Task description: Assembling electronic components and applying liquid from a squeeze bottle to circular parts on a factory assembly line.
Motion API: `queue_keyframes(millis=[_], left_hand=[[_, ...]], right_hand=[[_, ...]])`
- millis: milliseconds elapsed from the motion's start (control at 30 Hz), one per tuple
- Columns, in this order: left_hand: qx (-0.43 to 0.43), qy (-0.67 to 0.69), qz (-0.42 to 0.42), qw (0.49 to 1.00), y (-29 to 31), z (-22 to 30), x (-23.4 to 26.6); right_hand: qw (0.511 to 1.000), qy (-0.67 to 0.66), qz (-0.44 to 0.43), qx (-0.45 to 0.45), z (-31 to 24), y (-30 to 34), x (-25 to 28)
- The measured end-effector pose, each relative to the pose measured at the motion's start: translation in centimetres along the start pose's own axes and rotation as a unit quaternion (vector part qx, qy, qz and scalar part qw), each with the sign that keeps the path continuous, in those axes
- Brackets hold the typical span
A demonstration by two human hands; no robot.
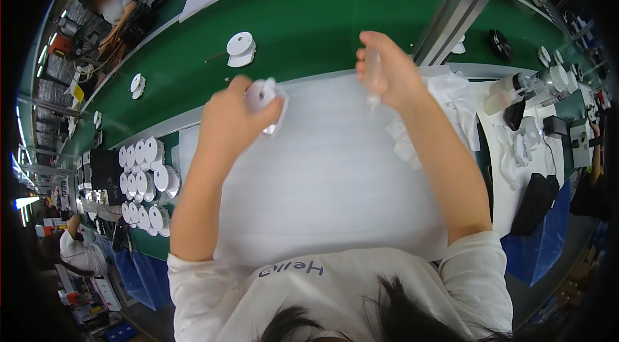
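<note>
My left hand point(235, 113) is closed round a white round plastic part point(259, 97), with a small white knob standing up near its edge. It is held above the far left of a white padded sheet point(329, 174). Up at the right, my right hand point(390, 74) grips a small translucent squeeze bottle point(373, 74), its narrow tip pointing down over the sheet. The two hands are well apart. Beyond my left hand, a similar white part point(241, 49) with a thin wire rests on the green conveyor belt point(309, 13).
Rows of white round parts point(143, 184) stand at the left. Crumpled white cloth point(451, 106) lies by my right forearm. Clear bottles point(506, 93) and a black pouch point(536, 203) sit at the right. A metal post point(458, 10) rises beyond my right hand. Other people work on the left.
</note>
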State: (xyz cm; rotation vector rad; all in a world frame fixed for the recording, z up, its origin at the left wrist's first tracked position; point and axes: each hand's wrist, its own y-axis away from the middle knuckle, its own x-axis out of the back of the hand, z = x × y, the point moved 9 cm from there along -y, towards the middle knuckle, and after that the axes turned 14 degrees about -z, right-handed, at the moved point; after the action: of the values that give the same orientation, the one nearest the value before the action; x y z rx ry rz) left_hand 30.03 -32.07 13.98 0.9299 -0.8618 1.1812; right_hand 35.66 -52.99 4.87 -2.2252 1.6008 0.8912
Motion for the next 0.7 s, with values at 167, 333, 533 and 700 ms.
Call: queue_keyframes(millis=[167, 333, 533, 700], left_hand=[[0.082, -0.130, -0.040, 0.987, -10.2, 1.9, -0.9], [0.139, -0.129, -0.052, 0.981, -16.1, 1.0, -3.8], [0.179, -0.238, -0.021, 0.954, -16.2, -2.1, 0.3], [0.238, -0.153, -0.090, 0.955, -17.4, -7.4, 0.3]], right_hand=[[0.993, -0.070, -0.080, 0.058, 1.5, 2.4, -2.4], [0.955, -0.265, -0.124, 0.043, 5.3, 2.7, -1.3], [0.966, -0.224, -0.116, 0.048, 5.0, 2.8, -2.3], [0.961, -0.226, -0.158, 0.012, 5.9, 3.0, -2.2]])
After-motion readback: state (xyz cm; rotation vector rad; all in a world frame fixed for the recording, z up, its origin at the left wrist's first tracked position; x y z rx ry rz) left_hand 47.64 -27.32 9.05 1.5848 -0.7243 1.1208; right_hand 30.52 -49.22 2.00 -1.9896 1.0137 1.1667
